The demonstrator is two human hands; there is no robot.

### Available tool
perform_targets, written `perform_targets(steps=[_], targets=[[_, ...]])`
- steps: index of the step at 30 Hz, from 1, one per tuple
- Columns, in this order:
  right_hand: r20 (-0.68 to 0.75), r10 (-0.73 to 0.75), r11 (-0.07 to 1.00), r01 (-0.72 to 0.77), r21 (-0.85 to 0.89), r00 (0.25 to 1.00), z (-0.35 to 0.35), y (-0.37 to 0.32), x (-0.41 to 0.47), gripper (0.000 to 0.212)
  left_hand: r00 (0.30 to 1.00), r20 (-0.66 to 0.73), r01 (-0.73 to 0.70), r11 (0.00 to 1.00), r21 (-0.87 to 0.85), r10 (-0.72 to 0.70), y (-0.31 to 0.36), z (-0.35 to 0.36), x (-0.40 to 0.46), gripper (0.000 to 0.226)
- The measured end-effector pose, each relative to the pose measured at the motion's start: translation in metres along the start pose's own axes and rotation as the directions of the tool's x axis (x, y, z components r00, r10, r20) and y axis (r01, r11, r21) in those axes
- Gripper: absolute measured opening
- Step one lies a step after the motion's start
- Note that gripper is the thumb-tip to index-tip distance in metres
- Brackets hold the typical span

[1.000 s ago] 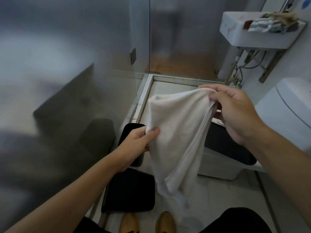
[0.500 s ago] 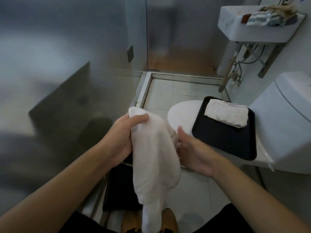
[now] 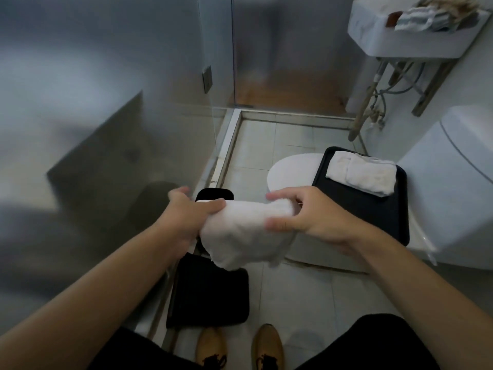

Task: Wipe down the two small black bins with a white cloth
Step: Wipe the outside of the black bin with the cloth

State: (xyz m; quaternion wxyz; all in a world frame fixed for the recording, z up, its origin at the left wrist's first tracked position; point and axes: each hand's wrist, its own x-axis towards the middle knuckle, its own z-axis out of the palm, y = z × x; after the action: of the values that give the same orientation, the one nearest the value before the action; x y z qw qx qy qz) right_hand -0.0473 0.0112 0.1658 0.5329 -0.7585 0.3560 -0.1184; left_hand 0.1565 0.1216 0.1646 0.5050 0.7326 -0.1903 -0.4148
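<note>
Both hands hold a bunched white cloth [image 3: 245,231] in mid-air over the floor. My left hand [image 3: 186,217] grips its left end with thumb on top. My right hand [image 3: 306,217] pinches the right end, fingers curled over it. Under the cloth, beside the glass partition, stand two small black bins: the nearer one [image 3: 210,295] shows its dark top by my shoes, and the farther one [image 3: 213,194] is mostly hidden behind the cloth and my left hand.
A closed white toilet [image 3: 290,169] on the right carries a black tray [image 3: 373,209] with a folded white towel [image 3: 362,174]. A wall sink [image 3: 394,36] hangs above at the back right, pipes beneath it. Frosted glass partition [image 3: 106,129] runs along the left. My brown shoes [image 3: 266,345] are at the bottom.
The cloth, first stretched out and hanging, has been gathered into a compact horizontal bundle. My right hand came down from above the toilet and across onto the cloth's right end.
</note>
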Motion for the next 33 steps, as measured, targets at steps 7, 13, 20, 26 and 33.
perform_targets(steps=[7, 13, 20, 26, 33], targets=[[-0.069, -0.242, 0.861, 0.181, -0.475, 0.968, -0.001, -0.002, -0.005, 0.019, 0.918, 0.305, -0.395, 0.635, 0.664, 0.252, -0.003, -0.004, -0.019, 0.041], [-0.114, -0.097, 0.989, 0.108, 0.099, 0.989, -0.013, 0.001, -0.001, 0.035, 0.819, 0.434, -0.543, 0.752, 0.372, 0.376, -0.002, -0.007, -0.013, 0.031], [0.325, 0.175, 0.544, -0.367, 0.755, 0.929, 0.029, 0.085, 0.043, 0.073, 0.945, 0.301, -0.115, 0.992, -0.06, 0.128, -0.059, 0.025, 0.041, 0.04], [0.563, 0.387, 0.506, -0.679, 0.532, 0.73, 0.071, 0.178, 0.107, 0.035, 0.968, 0.248, -0.107, 0.965, 0.24, 0.046, -0.146, 0.027, 0.134, 0.031], [0.142, 0.651, 0.436, -0.52, 0.734, 0.746, 0.143, 0.281, 0.121, 0.045, 0.997, -0.056, -0.045, 0.969, 0.242, 0.06, -0.265, -0.019, 0.176, 0.024]])
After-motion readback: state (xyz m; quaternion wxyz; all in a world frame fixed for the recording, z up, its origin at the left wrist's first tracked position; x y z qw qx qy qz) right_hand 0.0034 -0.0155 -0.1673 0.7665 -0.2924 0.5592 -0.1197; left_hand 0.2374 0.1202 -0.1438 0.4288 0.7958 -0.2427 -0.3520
